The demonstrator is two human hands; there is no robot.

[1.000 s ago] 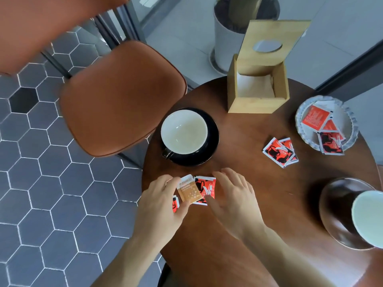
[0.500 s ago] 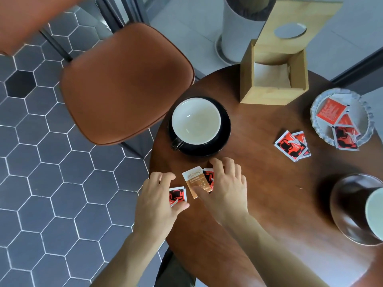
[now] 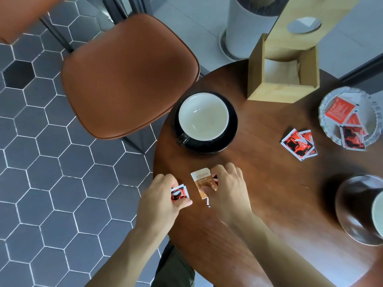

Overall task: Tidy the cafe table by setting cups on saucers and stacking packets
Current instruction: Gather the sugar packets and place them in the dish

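The left hand (image 3: 160, 200) pinches a red packet (image 3: 179, 194); just beside it, the right hand (image 3: 227, 191) grips a brown packet (image 3: 203, 184) lying over other red ones. I think the edges should be aligned before stacking, and the pile kept low.

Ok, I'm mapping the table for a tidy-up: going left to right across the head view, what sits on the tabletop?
Left hand pinching a red packet → tan packet under the right hand → loose red packets → glass dish holding packets.
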